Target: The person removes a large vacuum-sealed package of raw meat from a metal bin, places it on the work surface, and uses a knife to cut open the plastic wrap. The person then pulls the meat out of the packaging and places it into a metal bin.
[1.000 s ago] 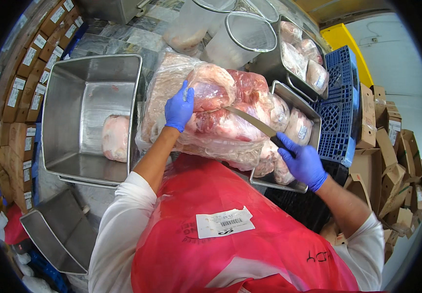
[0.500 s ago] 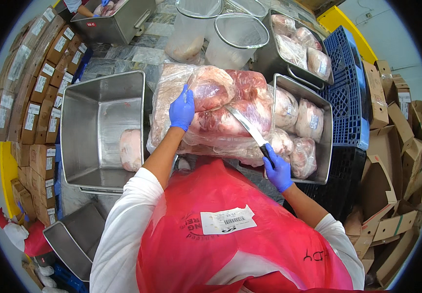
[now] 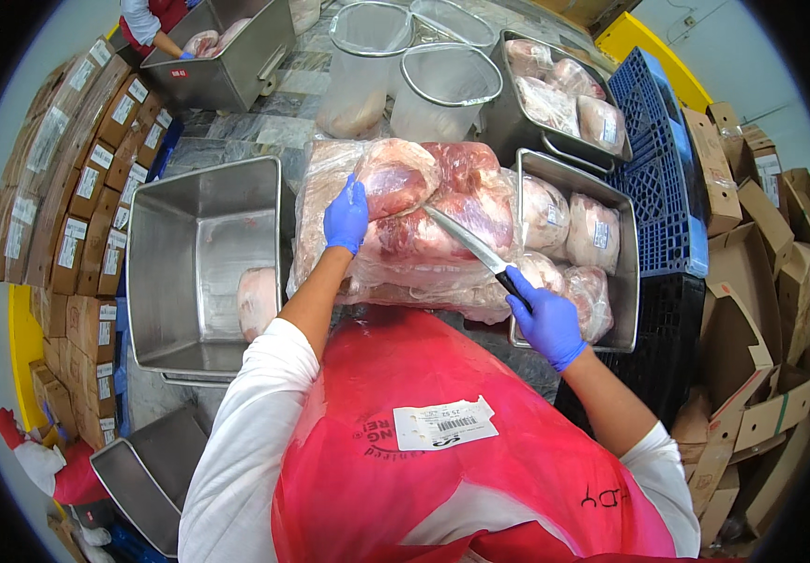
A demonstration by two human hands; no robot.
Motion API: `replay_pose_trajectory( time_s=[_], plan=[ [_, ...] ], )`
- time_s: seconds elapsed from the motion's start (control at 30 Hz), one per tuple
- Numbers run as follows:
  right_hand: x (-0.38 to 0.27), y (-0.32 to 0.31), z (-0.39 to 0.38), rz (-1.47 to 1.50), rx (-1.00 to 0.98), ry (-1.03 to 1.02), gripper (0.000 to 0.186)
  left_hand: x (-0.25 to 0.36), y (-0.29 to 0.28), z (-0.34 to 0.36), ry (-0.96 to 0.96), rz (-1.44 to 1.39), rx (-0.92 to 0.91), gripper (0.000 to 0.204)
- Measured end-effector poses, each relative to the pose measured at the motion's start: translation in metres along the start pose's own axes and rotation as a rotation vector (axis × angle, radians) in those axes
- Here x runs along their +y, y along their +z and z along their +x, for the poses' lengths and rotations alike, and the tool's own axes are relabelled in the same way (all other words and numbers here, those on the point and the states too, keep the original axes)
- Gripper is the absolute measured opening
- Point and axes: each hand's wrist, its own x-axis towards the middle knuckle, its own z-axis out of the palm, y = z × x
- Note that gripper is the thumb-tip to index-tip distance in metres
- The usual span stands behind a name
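Note:
A knife (image 3: 466, 236) with a long, slightly curved blade and a black handle is gripped in my right hand (image 3: 547, 324), which wears a blue glove. Its blade slants up and left across the large red piece of meat (image 3: 456, 225), with the tip beside the rounded piece of meat (image 3: 395, 178). Against the left side of that rounded piece, my gloved left hand (image 3: 347, 220) closes with its fingers at the edge; the fingertips are partly hidden. The pieces rest on a stack of meat in clear plastic wrap (image 3: 316, 188) in front of me.
To the left stands a deep metal bin (image 3: 156, 272) with one pale piece inside. Another metal bin (image 3: 632, 281) at right holds several wrapped pieces. Behind are plastic-lined hoops (image 3: 452, 70), a blue pallet (image 3: 658, 159) and a co-worker's arm (image 3: 166, 42). Cardboard boxes (image 3: 86, 178) line the left.
My right hand has shifted slightly right, and the knife lies at a flatter slant with its tip a little farther left. My left hand stays on the meat. The whole view has shifted slightly.

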Motion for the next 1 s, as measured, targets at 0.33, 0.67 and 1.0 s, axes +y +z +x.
replay_pose_trajectory(
  time_s=[0.33, 0.67, 1.0],
  plan=[
    [-0.013, -0.02, 0.026, -0.008, -0.063, -0.004, 0.045, -0.01, 0.007, 0.002, 0.022, 0.031, 0.074, 0.05],
    [0.048, 0.117, -0.017, 0.174, 0.236, -0.002, 0.051, -0.022, 0.009, 0.01, 0.068, -0.006, 0.03, 0.054],
    [0.058, 0.154, -0.014, 0.13, 0.352, -0.06, 0.053, -0.052, 0.002, 0.032, 0.129, 0.007, -0.085, 0.06]
  ],
)
